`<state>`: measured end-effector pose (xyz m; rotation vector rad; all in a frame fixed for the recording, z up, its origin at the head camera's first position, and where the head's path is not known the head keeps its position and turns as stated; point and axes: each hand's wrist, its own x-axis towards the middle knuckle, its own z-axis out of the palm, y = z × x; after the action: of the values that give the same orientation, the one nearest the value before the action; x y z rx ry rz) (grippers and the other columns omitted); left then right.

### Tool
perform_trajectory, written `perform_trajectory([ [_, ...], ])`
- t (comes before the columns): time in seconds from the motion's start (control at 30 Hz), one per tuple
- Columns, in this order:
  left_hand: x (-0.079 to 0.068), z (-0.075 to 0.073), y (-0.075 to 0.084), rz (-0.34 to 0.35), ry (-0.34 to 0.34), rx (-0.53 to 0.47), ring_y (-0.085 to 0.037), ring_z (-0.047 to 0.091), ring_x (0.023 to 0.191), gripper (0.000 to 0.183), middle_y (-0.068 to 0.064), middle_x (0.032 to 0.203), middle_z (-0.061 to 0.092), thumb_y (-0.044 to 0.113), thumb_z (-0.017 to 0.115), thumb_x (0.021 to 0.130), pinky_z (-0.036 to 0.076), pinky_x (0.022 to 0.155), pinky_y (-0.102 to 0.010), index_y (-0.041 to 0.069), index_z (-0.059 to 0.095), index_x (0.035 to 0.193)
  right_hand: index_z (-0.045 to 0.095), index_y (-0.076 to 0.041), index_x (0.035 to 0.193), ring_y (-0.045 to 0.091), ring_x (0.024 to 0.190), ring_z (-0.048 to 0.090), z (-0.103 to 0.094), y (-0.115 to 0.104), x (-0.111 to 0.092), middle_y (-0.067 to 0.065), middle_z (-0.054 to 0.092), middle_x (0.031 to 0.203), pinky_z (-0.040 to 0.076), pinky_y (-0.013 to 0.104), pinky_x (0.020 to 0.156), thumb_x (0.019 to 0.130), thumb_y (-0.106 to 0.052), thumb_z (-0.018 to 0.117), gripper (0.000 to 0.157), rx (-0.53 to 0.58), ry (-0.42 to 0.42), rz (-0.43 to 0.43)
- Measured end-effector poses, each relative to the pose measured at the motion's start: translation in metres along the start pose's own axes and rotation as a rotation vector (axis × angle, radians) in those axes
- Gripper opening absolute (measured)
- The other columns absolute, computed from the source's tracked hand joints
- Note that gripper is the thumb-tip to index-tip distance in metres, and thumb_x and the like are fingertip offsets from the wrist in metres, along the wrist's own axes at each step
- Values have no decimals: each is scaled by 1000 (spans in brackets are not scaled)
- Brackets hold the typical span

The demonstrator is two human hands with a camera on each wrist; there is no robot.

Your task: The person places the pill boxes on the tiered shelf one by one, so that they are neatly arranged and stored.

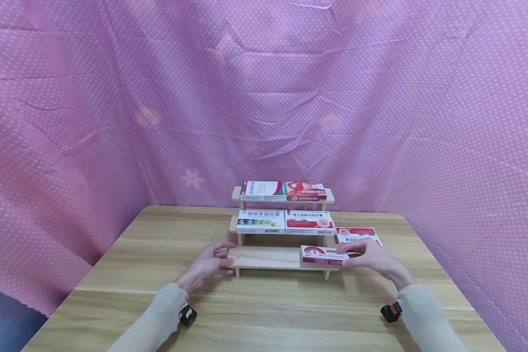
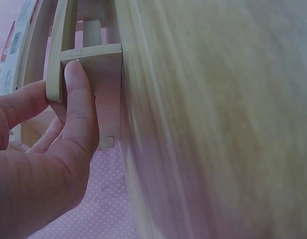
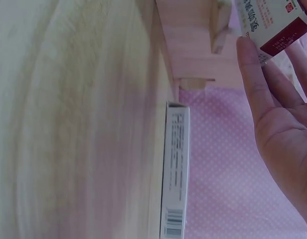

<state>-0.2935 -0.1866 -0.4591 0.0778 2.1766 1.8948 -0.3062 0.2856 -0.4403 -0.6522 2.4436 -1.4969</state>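
A three-step wooden display rack (image 1: pixel 264 256) stands on the table. My left hand (image 1: pixel 209 265) grips the left end of its lowest step, one finger on each face of the board in the left wrist view. My right hand (image 1: pixel 375 257) pinches the right end of a white and dark-red medicine box (image 1: pixel 321 255), which lies over the right part of that step. In the right wrist view the same box shows its dark-red end flap near the fingertips (image 3: pixel 247 47). Another red and white medicine box (image 1: pixel 362 232) lies on the table behind the right hand, partly covered by it.
On the middle step sit a white and green medicine box (image 1: pixel 261 221) and a white and red one (image 1: pixel 309 222). The top step bears a white and green box (image 1: pixel 264 189) and a red box (image 1: pixel 305 189). A pink dotted cloth (image 1: pixel 273 107) hangs behind the wooden table (image 1: pixel 264 313).
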Motion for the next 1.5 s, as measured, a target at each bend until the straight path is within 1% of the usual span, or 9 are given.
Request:
perform_trajectory([
  [0.27,0,-1,-1,-1,0,-9,-24,68,86,56,-25,119,59,-6,60,88,60,86,-44,1,45,141,72,-8,116,16,118,55,17,-4,10,13,64,131,49,20,91,82,-21,79,37,16,-16,20],
  [0.47,0,-5,-2,8,-48,-53,-23,68,95,55,-29,127,55,-5,58,91,58,93,-42,-1,42,143,73,-16,114,28,125,51,30,-9,20,8,63,133,46,30,94,81,-28,80,36,-24,-14,36],
  [0.57,1,-7,-2,10,-65,-83,-24,67,97,56,-29,127,54,-5,57,91,57,94,-42,-2,40,144,74,-19,113,27,129,49,36,-13,24,4,63,134,42,33,98,81,-31,80,35,-18,-18,61],
  [0.73,3,-8,-2,6,-63,-107,-24,68,97,58,-29,125,56,-7,58,90,57,94,-41,-3,39,144,74,-17,113,26,130,47,48,-22,30,4,62,136,40,34,101,81,-30,80,35,5,-22,64],
  [0.8,3,-9,-2,6,-62,-109,-24,68,96,58,-28,124,57,-7,59,89,57,93,-40,-3,40,144,73,-16,113,27,130,48,53,-24,33,5,61,136,42,33,100,81,-29,80,35,12,-21,57],
  [1.03,4,-10,-5,3,-69,-115,-24,69,95,58,-29,122,57,-5,60,89,58,92,-39,-4,39,144,74,-19,108,20,124,52,75,-27,46,1,63,134,45,26,96,80,-29,82,31,6,3,34],
  [1.2,5,-9,-6,-3,-57,-113,-25,69,94,58,-29,121,59,-5,59,90,58,92,-38,-4,40,144,74,-19,107,17,118,57,90,-29,57,1,64,132,50,25,95,81,-30,81,29,12,-11,-1],
  [1.33,5,-9,-5,-4,-52,-113,-25,69,95,57,-28,120,60,-6,59,90,58,92,-38,-4,40,144,75,-19,105,16,120,58,95,-31,63,-1,64,131,49,22,96,81,-30,81,28,8,-13,-20],
  [1.5,5,-8,-5,5,-54,-101,-24,69,94,58,-29,120,60,-6,60,89,58,91,-38,-5,40,143,75,-19,102,15,119,59,97,-33,65,-1,64,132,50,17,92,80,-29,82,25,18,-14,5],
])
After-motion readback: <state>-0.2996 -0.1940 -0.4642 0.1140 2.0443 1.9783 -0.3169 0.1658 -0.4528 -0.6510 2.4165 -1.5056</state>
